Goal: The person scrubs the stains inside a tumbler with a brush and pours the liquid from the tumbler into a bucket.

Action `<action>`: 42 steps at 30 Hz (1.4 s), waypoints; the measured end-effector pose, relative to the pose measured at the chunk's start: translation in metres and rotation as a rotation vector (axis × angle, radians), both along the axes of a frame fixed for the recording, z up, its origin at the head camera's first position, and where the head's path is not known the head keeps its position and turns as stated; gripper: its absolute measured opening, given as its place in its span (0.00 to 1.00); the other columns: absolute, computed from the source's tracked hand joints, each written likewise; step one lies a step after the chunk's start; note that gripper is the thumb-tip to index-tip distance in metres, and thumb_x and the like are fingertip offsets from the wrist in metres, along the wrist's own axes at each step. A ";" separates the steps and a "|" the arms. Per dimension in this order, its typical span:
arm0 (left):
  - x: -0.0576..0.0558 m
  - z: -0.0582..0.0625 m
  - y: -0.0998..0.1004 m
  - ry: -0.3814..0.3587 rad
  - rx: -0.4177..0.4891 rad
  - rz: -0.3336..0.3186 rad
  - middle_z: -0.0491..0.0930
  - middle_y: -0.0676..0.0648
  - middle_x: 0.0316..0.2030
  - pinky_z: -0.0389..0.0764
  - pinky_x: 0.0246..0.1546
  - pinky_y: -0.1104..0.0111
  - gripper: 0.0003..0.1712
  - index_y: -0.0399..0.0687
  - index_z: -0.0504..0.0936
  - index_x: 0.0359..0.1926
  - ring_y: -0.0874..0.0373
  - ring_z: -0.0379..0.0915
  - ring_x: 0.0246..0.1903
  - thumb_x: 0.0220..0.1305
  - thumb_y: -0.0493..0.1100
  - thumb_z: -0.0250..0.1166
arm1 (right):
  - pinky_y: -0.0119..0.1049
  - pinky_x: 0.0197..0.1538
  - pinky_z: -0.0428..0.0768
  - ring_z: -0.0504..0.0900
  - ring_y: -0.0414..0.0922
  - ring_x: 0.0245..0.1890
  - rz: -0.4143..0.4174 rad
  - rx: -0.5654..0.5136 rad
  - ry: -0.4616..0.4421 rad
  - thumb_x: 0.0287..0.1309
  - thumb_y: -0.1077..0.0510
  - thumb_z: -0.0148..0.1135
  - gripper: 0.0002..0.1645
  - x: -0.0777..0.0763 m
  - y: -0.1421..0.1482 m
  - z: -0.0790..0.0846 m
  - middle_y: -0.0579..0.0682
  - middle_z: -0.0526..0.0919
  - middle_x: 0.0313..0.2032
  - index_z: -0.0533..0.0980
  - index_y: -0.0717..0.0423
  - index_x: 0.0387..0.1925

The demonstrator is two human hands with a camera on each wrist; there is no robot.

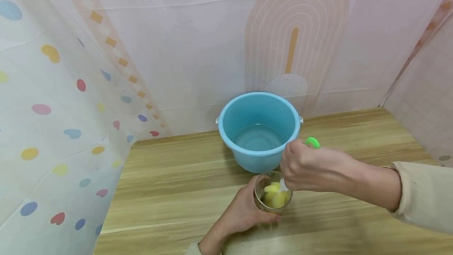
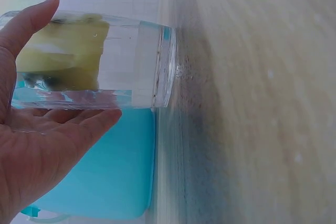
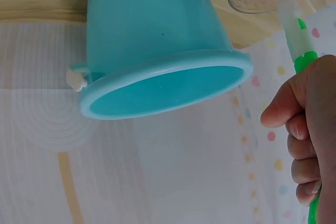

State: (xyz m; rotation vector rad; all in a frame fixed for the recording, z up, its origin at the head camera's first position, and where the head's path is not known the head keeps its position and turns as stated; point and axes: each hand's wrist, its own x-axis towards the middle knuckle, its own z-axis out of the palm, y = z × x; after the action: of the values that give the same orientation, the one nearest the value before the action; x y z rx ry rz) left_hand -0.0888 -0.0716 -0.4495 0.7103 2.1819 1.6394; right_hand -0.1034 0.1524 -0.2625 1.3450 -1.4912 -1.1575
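Observation:
A clear drinking glass [image 2: 118, 61] is gripped by my left hand [image 1: 242, 209], thumb on one side and fingers on the other. Its base is at or just above the tabletop; I cannot tell whether they touch. Inside it sits the yellow sponge head [image 1: 274, 196] of a cup brush [image 3: 296, 38], which has a white neck and a green handle. My right hand [image 1: 309, 168] is wrapped around that handle above the glass, and the handle's green end loop shows past the fist. The sponge's lower part appears blurred through the glass in the left wrist view.
A light blue bucket [image 1: 260, 160] with some water in its bottom stands just behind the glass, near the back wall. Patterned cloth [image 1: 187, 50] hangs behind and at both sides of the wooden table [image 1: 170, 192]. Small wet drops lie on the tabletop near the glass.

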 end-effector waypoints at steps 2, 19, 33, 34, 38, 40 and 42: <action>0.000 0.000 0.000 0.001 0.002 -0.001 0.76 0.54 0.64 0.75 0.63 0.64 0.53 0.48 0.67 0.73 0.59 0.74 0.60 0.49 0.44 0.86 | 0.30 0.28 0.52 0.51 0.40 0.16 -0.004 0.001 0.000 0.28 0.62 0.54 0.21 0.000 -0.002 0.001 0.45 0.51 0.13 0.49 0.58 0.11; -0.001 0.002 0.000 -0.003 -0.019 0.011 0.75 0.56 0.64 0.74 0.63 0.63 0.55 0.56 0.65 0.75 0.60 0.74 0.60 0.49 0.44 0.86 | 0.30 0.27 0.50 0.51 0.39 0.16 -0.117 -0.024 -0.037 0.29 0.64 0.55 0.22 -0.013 -0.016 -0.001 0.43 0.50 0.12 0.49 0.51 0.10; 0.000 0.001 -0.001 -0.012 -0.015 0.002 0.74 0.56 0.66 0.73 0.65 0.62 0.56 0.57 0.64 0.75 0.59 0.73 0.62 0.49 0.44 0.86 | 0.29 0.27 0.50 0.58 0.41 0.14 -0.219 -0.015 -0.084 0.35 0.67 0.59 0.24 -0.017 -0.001 -0.004 0.48 0.55 0.10 0.51 0.54 0.09; 0.000 0.001 -0.001 -0.010 -0.014 0.002 0.74 0.56 0.66 0.73 0.65 0.62 0.56 0.57 0.65 0.75 0.59 0.73 0.62 0.49 0.44 0.86 | 0.29 0.27 0.50 0.57 0.40 0.14 -0.223 -0.016 -0.092 0.35 0.67 0.59 0.24 -0.017 0.000 -0.003 0.47 0.54 0.10 0.51 0.54 0.09; 0.000 0.001 0.000 -0.003 -0.008 0.002 0.74 0.56 0.65 0.74 0.65 0.62 0.55 0.56 0.66 0.74 0.59 0.73 0.61 0.49 0.43 0.86 | 0.29 0.28 0.48 0.55 0.39 0.15 -0.222 -0.029 -0.114 0.34 0.69 0.59 0.24 -0.014 0.006 -0.001 0.48 0.54 0.11 0.50 0.56 0.10; 0.000 0.001 0.000 0.001 -0.010 0.005 0.75 0.56 0.65 0.74 0.64 0.62 0.54 0.56 0.66 0.74 0.59 0.73 0.61 0.48 0.43 0.86 | 0.29 0.29 0.48 0.55 0.39 0.16 -0.213 -0.042 -0.116 0.31 0.69 0.59 0.24 -0.013 0.008 0.000 0.49 0.54 0.11 0.50 0.57 0.10; 0.000 0.002 0.000 0.003 -0.011 0.008 0.75 0.56 0.64 0.74 0.64 0.62 0.54 0.56 0.67 0.73 0.59 0.73 0.61 0.48 0.43 0.87 | 0.29 0.29 0.48 0.55 0.40 0.15 -0.204 -0.049 -0.109 0.30 0.69 0.59 0.24 -0.012 0.010 0.002 0.49 0.55 0.11 0.50 0.58 0.10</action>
State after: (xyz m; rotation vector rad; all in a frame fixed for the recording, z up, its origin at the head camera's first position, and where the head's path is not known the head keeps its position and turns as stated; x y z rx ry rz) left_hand -0.0885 -0.0714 -0.4479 0.7020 2.1977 1.6296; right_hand -0.1153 0.1622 -0.2609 1.2624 -1.7574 -1.1802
